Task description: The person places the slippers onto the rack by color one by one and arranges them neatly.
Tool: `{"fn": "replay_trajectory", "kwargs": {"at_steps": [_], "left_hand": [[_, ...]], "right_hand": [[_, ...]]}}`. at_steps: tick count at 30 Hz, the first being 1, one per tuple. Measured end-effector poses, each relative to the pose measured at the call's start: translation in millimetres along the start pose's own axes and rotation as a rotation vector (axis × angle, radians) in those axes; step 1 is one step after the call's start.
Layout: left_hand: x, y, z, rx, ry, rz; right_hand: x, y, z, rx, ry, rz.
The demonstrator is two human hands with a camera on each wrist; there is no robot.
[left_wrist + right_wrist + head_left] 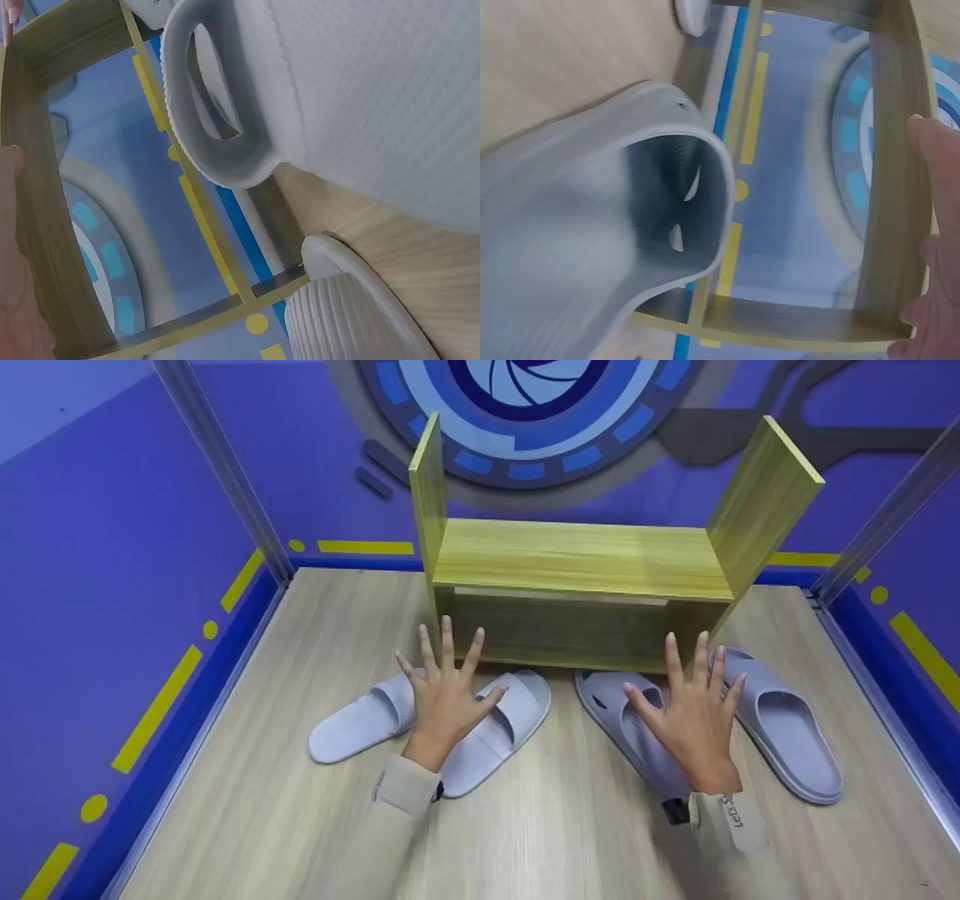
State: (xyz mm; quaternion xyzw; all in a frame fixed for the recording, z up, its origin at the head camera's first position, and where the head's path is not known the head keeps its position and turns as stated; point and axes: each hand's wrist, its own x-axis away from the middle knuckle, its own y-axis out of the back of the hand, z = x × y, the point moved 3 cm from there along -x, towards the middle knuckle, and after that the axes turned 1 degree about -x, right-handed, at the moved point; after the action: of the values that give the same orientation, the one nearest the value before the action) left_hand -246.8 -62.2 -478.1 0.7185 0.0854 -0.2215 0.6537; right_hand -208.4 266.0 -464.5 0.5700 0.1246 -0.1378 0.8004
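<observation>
My left hand (448,699), fingers spread wide, hovers over a pair of light grey slippers; it overlaps the outer left slipper (356,729) and the inner left slipper (517,712) in the head view. Over the right pair, my right hand (694,720) has its fingers spread too. Under it lies a grey slipper with slots in its strap (604,697), and beside it the outer right slipper (799,742). Neither hand holds anything. In the right wrist view the slotted slipper (679,202) shows close up; in the left wrist view a textured slipper (352,97) fills the upper right.
A wooden shelf (577,556) with two upright side panels stands behind the slippers. Blue printed walls (135,547) with metal corner posts enclose a wood-grain floor (247,810).
</observation>
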Motion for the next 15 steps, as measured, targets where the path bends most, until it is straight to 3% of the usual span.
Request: {"fn": "replay_trajectory", "kwargs": {"at_steps": [6, 15], "left_hand": [[0.6, 7.2, 4.4, 0.109, 0.0, -0.047], [-13.2, 19.5, 19.9, 0.477, 0.028, -0.058]], "right_hand": [[5.2, 16.9, 6.6, -0.109, -0.034, 0.059], [9.1, 43.5, -7.1, -0.413, -0.109, 0.109]]}}
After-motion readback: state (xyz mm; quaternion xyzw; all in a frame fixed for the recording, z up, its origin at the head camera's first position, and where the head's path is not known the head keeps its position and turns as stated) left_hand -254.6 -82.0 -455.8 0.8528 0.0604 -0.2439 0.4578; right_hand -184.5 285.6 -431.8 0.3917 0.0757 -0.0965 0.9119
